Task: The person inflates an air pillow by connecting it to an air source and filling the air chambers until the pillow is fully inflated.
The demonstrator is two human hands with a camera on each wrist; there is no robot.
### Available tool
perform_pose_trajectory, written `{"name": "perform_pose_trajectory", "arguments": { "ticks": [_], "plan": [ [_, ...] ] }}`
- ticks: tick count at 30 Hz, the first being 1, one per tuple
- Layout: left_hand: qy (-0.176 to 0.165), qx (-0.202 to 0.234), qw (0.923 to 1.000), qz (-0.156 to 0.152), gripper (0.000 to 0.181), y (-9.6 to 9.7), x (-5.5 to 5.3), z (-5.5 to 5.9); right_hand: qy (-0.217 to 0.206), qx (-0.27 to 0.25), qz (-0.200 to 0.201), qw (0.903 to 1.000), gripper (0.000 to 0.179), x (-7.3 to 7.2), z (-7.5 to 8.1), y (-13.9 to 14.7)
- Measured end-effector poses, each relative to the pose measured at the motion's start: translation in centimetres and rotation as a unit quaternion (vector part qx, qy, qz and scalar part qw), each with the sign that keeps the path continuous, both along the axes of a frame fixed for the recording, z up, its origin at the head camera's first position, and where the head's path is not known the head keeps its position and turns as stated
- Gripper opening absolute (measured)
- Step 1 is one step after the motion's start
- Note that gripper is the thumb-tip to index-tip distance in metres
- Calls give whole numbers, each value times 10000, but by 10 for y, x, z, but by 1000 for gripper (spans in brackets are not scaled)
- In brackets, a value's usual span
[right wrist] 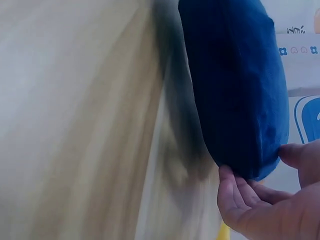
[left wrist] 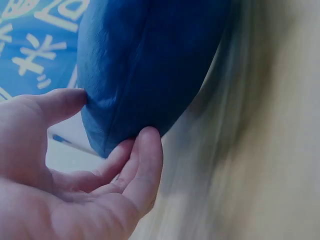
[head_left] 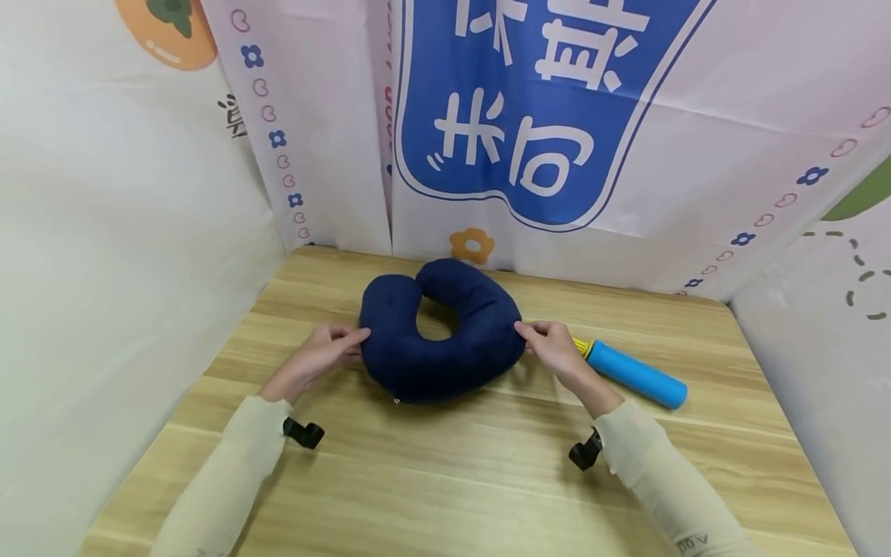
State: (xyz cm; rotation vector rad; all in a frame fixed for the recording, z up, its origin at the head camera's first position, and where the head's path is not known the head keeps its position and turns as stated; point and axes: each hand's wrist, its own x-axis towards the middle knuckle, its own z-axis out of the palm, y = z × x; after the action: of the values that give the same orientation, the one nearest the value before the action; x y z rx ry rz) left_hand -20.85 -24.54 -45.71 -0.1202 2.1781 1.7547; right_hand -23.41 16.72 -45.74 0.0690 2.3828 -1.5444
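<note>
A navy-blue U-shaped neck pillow (head_left: 431, 367) is held between both hands above the wooden table, its opening toward the back wall. My left hand (head_left: 327, 350) pinches its left side, thumb on top and fingers beneath. On the opposite side my right hand (head_left: 553, 348) pinches the pillow the same way. In the left wrist view the pillow (left wrist: 145, 65) fills the space between thumb and fingertips, and a gap shows between it and the table. The right wrist view shows the pillow (right wrist: 240, 90) with its shadow on the tabletop beside it.
A blue cylinder with a yellow end (head_left: 636, 374), which looks like a hand pump, lies right of the pillow, partly behind the right hand. The wooden table (head_left: 445, 495) is bounded by white printed sheets (head_left: 334, 116) at the back and sides.
</note>
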Motion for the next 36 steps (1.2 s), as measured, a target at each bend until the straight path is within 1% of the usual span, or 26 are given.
{"name": "perform_pose_trajectory", "arguments": {
  "ticks": [2,5,8,9,11,13,15,18,21,23,26,30,33,36],
  "plan": [
    [-1,-62,9999,-146,37,2,10,-1,53,29,-7,10000,58,-3,0,2],
    [10,-137,9990,-434,32,5,21,-5,195,111,-46,9997,54,-6,-2,6],
    [29,-116,9979,-632,37,4,25,-10,327,157,-55,9993,50,-6,-4,9],
    [9,-107,9981,-612,40,2,24,-11,351,162,-21,9993,50,-6,-5,10],
    [6,-84,9988,-483,46,-3,20,-13,370,220,69,9990,50,-4,-4,13],
    [47,-120,9994,-321,52,-10,12,-12,348,342,190,9986,52,-1,-1,16],
    [74,-170,9998,-91,56,-17,0,-12,320,470,326,9978,54,4,2,19],
    [68,-317,9994,149,61,-26,-18,-10,205,550,574,9966,54,12,6,24],
    [35,-469,9986,259,65,-30,-32,-9,98,549,805,9952,53,22,6,24],
    [47,-547,9981,290,65,-31,-39,-8,21,455,887,9950,52,29,4,20],
    [159,-636,9975,251,65,-30,-46,-8,-129,183,946,9953,52,40,0,12],
    [276,-776,9964,200,61,-27,-49,-9,-257,-186,962,9949,49,48,-6,-1],
    [309,-791,9963,164,59,-23,-49,-10,-200,-231,886,9956,45,50,-9,-7],
    [319,-770,9964,140,57,-19,-48,-11,-154,-178,670,9975,42,47,-10,-9]
  ]
}}
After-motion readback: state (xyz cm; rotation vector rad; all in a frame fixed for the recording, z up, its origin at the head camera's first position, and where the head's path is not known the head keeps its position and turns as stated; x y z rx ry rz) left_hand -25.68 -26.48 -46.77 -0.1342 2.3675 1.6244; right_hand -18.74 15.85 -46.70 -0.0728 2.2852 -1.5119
